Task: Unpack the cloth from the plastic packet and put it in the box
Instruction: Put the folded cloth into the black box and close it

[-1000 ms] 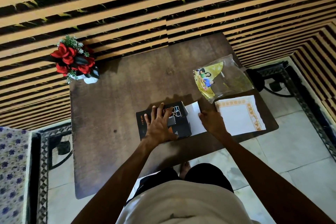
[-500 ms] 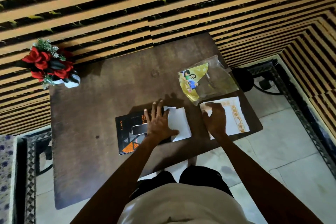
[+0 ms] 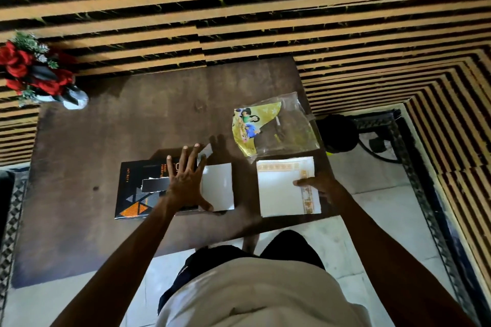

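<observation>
Head view
Table (image 3: 106, 141): dark brown wooden top filling the middle of the frame, its far edge against a wall of tan and black stripes.
Box (image 3: 138, 191): flat black box with orange and grey triangles and small white lettering, lying left of centre; a white inner flap (image 3: 218, 186) is folded out to its right.
Left hand (image 3: 186, 180): lies flat, palm down, on the box where it meets the white flap, fingers spread wide and pointing toward the top of the frame, thumb stretched down onto the lower edge of the flap; it grips nothing.
Cloth (image 3: 281, 188): folded white square with an orange-gold patterned border, lying on the table right of centre near the front edge, outside both packet and box, well apart from the box.
Right hand (image 3: 316, 183): at the cloth's right edge, fingertips resting on top of the fabric; whether the thumb is pinching underneath cannot be told.
Plastic packet (image 3: 284, 125): clear and crinkled, with a yellow printed card showing cartoon figures inside, just above the cloth, its lower corner touching or slightly overlapping it.
Flower vase (image 3: 71, 99): white, holding red flowers and green sprigs, on the table's far corner at the upper left of the frame.
Person: white shirt and dark shorts, lower centre, over a pale tiled floor.
</observation>
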### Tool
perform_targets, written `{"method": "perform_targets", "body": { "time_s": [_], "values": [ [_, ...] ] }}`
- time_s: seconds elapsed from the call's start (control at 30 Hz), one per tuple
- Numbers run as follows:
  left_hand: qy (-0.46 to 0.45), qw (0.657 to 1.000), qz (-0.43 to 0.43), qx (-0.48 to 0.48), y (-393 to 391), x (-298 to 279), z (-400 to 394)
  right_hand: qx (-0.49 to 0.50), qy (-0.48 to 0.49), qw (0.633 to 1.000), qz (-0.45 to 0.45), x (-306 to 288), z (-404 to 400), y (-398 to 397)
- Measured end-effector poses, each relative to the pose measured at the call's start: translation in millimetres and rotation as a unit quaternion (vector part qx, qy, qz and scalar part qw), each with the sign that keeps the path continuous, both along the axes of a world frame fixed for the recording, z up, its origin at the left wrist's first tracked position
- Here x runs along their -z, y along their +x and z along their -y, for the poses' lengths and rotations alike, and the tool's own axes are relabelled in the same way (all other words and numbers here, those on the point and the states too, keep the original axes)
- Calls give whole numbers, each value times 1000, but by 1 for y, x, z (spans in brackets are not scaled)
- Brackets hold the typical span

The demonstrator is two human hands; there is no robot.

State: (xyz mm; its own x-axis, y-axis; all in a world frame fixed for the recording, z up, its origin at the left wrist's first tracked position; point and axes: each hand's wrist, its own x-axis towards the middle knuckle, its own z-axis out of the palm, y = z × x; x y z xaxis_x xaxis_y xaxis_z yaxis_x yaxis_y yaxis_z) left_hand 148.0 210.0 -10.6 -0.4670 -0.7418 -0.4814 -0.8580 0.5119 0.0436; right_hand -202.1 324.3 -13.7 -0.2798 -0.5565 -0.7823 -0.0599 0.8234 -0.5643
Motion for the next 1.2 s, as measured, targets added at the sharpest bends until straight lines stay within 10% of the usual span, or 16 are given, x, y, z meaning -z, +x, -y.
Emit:
{"method": "perform_targets", "body": {
  "time_s": [0.3,0.77,1.2],
  "values": [
    [6,999,33,-5,1,10,2,-86,55,988,120,0,-8,-12],
    [65,996,-67,-10,4,-13,0,68,-68,920,379,-25,19,58],
    [85,982,-160,-62,14,-14,3,104,-21,980,168,-4,34,106]
  ]
}}
